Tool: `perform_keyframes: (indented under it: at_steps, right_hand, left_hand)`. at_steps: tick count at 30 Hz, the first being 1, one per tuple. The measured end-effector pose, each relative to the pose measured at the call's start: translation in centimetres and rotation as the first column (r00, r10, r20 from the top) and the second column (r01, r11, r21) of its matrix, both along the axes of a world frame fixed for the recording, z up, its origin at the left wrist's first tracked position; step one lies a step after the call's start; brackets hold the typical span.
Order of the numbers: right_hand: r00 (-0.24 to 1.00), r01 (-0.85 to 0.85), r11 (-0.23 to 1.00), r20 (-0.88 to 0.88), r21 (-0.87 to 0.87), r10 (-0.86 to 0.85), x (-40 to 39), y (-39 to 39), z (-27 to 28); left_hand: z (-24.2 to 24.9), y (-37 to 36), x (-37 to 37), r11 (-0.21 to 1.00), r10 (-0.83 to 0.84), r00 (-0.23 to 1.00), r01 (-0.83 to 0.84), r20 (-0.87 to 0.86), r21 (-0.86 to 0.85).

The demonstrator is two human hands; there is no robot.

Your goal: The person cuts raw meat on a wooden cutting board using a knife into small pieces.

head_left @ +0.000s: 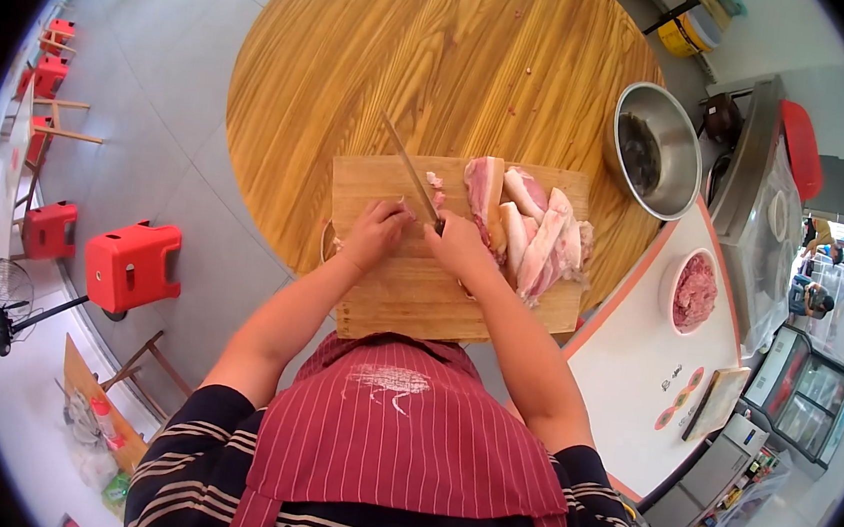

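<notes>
My right hand is wrapped round the dark handle of a long knife, whose blade points up and to the left over the wooden cutting board. My left hand is on the board left of the blade, its fingers bent together at a small piece of meat, mostly hidden by the fingertips. Small meat bits lie just right of the blade. Several strips of raw, fatty meat are piled on the board's right side, beyond my right hand.
The board sits on a round wooden table. A metal bowl stands at its right edge. Farther right, a white table holds a bowl of minced meat. Red stools are at the left; people appear far right.
</notes>
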State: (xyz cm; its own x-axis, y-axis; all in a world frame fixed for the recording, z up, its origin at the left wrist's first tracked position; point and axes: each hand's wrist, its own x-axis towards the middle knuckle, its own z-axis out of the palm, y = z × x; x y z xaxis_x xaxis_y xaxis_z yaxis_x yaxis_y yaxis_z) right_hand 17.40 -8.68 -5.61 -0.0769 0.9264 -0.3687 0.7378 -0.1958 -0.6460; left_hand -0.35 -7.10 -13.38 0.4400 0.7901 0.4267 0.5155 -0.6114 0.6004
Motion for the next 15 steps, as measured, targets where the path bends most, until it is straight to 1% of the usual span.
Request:
perform_keyframes:
  at_steps: [1, 3, 4, 5, 6, 7, 8, 9, 10, 11, 12, 14, 15]
  right_hand:
    - [1.000, -0.002, 0.999, -0.009, 0.041, 0.002, 0.1, -1.2, 0.6]
    - [0.999, -0.033, 0.999, -0.011, -0.005, 0.033, 0.3, -3.9, 2.3]
    - [0.998, -0.055, 0.994, 0.034, -0.095, 0.059, 0.2, -5.3, 2.0]
    - [0.993, -0.043, 0.982, 0.101, -0.184, 0.063, 0.1, -6.5, 1.5]
    - [0.997, -0.011, 0.985, 0.067, -0.169, 0.023, -0.1, -7.5, 1.4]
    - [0.998, 0.011, 0.990, 0.055, -0.138, -0.003, -0.3, -7.9, 0.6]
    - [0.998, 0.035, 0.978, 0.056, -0.206, -0.024, -0.6, -7.2, 0.4]
    - [0.997, 0.061, 0.972, 0.058, -0.225, -0.049, -0.8, -5.7, 1.1]
    - [0.998, 0.061, 0.972, 0.044, -0.227, -0.052, -1.3, -4.4, 0.0]
    - [0.998, 0.053, 0.981, 0.024, -0.188, -0.050, -1.6, -3.0, -0.1]
    - [1.000, 0.028, 0.988, -0.008, -0.150, -0.030, -2.1, -1.8, 0.0]
    - [0.999, 0.007, 0.994, -0.049, -0.106, -0.012, -3.3, 0.5, -0.2]
    - [0.996, -0.022, 0.997, -0.085, -0.076, 0.016, -3.7, 1.4, -0.2]
  left_hand:
    - [0.0, -0.2, -0.2, 1.000, 0.000, 1.000, 0.000, 0.007, -0.005]
    - [-0.1, -0.1, -0.2, 0.990, 0.021, 0.998, -0.029, -0.058, -0.136]
    - [-0.2, -0.4, -0.6, 0.987, 0.032, 0.995, -0.047, -0.096, -0.151]
    - [-1.0, -0.9, -0.9, 0.986, 0.022, 0.994, -0.039, -0.109, -0.161]
    - [-3.6, -1.1, -1.4, 0.949, 0.017, 1.000, -0.020, -0.013, -0.316]
    - [-0.6, -1.0, -1.0, 0.973, -0.018, 0.995, -0.005, -0.101, -0.230]
    - [-2.3, -0.5, -0.6, 0.969, -0.009, 0.999, -0.002, -0.046, -0.248]
    - [-3.9, 0.0, -0.3, 0.965, 0.000, 1.000, 0.002, 0.010, -0.264]
    - [-5.3, 0.3, 0.0, 0.960, 0.010, 0.998, 0.008, 0.066, -0.279]
    - [-2.6, 0.8, -0.2, 0.998, 0.010, 0.998, -0.013, -0.060, -0.059]
    - [-2.0, 0.6, 0.2, 0.999, -0.008, 0.998, 0.005, -0.056, -0.041]
    - [-0.8, 0.3, -0.3, 1.000, 0.021, 0.989, -0.019, -0.146, 0.012]
    - [-0.9, 0.4, -0.4, 0.999, 0.024, 0.987, -0.020, -0.157, 0.027]
